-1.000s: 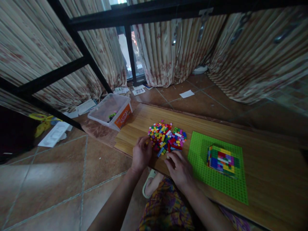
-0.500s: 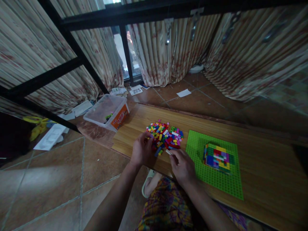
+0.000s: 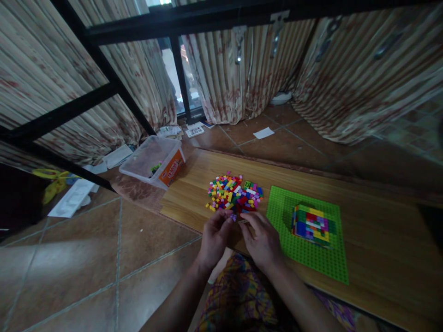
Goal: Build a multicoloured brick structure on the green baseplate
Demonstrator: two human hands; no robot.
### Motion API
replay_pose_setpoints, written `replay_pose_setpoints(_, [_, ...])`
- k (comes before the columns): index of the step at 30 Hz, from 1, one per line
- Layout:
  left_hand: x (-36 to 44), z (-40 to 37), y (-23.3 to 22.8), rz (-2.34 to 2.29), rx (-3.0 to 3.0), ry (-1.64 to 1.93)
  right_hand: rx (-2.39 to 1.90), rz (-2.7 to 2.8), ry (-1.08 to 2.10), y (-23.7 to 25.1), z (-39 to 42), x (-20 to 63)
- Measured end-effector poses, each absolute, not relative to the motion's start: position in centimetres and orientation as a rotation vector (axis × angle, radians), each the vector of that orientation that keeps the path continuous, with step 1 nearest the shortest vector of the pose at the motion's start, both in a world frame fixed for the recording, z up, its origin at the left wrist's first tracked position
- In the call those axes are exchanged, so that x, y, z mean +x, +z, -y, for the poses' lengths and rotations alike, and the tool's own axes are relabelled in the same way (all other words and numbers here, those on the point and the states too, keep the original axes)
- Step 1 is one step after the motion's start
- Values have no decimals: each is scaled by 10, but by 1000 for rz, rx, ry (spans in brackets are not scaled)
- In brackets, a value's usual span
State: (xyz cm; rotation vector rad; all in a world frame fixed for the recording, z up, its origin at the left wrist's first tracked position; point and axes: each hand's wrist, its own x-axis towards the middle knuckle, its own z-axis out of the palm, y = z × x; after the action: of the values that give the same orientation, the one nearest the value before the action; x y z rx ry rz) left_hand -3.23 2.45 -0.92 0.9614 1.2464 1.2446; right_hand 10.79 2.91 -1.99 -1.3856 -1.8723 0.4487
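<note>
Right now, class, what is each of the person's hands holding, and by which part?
The left hand pinches a small purple plastic brick at its fingertips. The right hand pinches a small pale brick by one end. Exact grip points are too small to tell.

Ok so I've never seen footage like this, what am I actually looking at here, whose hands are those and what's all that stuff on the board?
The picture comes from a camera worn on a person's head, looking down at their own bare hands. The left hand and right hand meet at the near edge of a pile of small multicoloured plastic bricks on a long wooden board. Each seems to pinch a tiny piece; it's too small to be sure. Beside the pile lies a green studded baseplate carrying a multicoloured brick block.
</note>
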Motion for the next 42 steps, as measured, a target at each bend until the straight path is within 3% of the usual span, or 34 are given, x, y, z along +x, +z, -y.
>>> replay_pose_setpoints(8, [-37,-8,-18,-1491,1562,1108,-1398,1857,460,-32,-25,115])
replay_pose_setpoints(17, [-42,-7,-20,-1556,1704,1083,-1353,1891,548,-28,-23,124])
replay_pose_setpoints(25, [-46,-4,-33,-1568,2137,950,-1427,1912,425,-26,-39,125])
replay_pose_setpoints(42, [-37,-10,-32,-1574,2148,992,-1651,2021,309,-29,-59,137])
